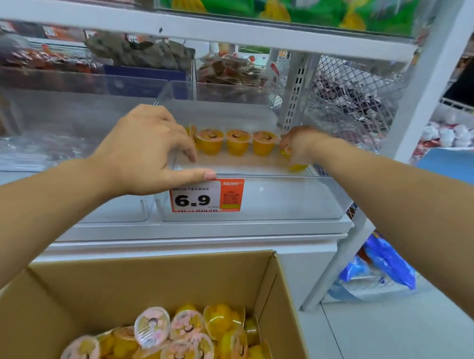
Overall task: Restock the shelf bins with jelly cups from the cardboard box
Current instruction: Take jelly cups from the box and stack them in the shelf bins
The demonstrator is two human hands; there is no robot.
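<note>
The restocking is judged to be at an early stage. A single row of small yellow jelly cups with pink printed lids (pixel 237 144) is seen standing upright along the back of the clear plastic shelf bin (pixel 284 197), while the floor of the bin in front of that row lies bare. The right hand (pixel 299 145) is curled around one more yellow cup (pixel 296 165) at the bin's right end — the cup appears to be touching the bin floor, just beside the row, though whether it is released cannot be told. The left hand (pixel 147 151) is spread loosely, its thumb laid along the bin's front rim above the orange-and-white price tag (pixel 206 195), and nothing is held in it. Below, the brown cardboard box (pixel 150 273) is seen open, with a jumbled heap of the same cups (pixel 185 337) in it — so most of the stock is judged to be left to move.
</note>
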